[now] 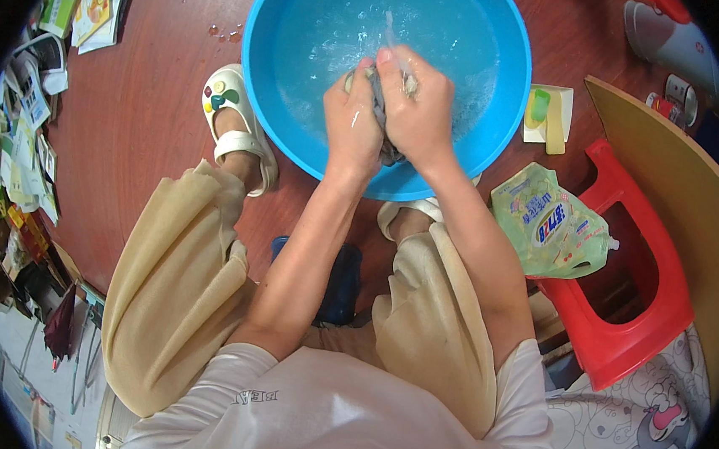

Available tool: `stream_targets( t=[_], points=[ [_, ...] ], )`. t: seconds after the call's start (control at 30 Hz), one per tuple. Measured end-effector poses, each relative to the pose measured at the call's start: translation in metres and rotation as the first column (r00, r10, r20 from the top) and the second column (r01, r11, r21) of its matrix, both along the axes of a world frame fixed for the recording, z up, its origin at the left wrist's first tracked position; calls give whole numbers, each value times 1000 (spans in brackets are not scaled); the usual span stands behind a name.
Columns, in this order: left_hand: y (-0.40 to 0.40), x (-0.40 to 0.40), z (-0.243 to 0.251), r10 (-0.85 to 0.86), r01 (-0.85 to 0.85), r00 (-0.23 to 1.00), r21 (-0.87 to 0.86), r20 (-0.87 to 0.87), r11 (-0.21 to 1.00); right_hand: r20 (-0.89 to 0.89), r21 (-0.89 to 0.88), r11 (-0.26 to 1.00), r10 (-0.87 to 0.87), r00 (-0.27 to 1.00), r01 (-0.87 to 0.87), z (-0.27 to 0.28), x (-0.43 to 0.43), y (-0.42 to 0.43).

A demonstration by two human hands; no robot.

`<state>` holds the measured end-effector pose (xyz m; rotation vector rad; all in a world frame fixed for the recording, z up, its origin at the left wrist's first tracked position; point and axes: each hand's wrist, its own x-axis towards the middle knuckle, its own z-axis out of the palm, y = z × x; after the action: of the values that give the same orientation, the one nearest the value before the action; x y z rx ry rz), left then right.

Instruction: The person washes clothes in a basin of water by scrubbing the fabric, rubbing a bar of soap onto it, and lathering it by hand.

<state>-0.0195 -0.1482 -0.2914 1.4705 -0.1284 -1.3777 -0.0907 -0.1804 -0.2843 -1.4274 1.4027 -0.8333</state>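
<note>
Both hands are pressed together over a blue plastic basin [510,119] of cloudy, sudsy water [323,38]. My left hand [355,120] and my right hand [420,102] grip a wet, bunched grey cloth [379,99] between them. Part of the cloth hangs out below, between the wrists, above the basin's near wall. A pale streak, perhaps water, rises beyond the fingertips. Most of the cloth is hidden inside the fists.
Right of the basin, a green detergent pouch [546,223] lies against a red plastic stool [628,347]. A white box [534,134] holds green and yellow pieces. A board [670,141] leans farther right. Stacked papers [29,116] line the left. White clogs [245,143] flank the basin.
</note>
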Motion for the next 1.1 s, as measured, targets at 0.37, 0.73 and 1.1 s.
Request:
stream_targets(
  t=[0.37, 0.73, 1.1],
  points=[
    [15, 9, 28, 43, -39, 981, 22, -189, 999, 197, -167, 979, -84, 977, 118, -38, -66, -67],
    [14, 11, 40, -6, -57, 910, -139, -414, 989, 356, 520, 854, -217, 909, 1, -1, -60, 18],
    [42, 29, -32, 143, -197, 483, 52, -864, 979, 574, 612, 759, -234, 785, -222, 26, -49, 34]
  ],
)
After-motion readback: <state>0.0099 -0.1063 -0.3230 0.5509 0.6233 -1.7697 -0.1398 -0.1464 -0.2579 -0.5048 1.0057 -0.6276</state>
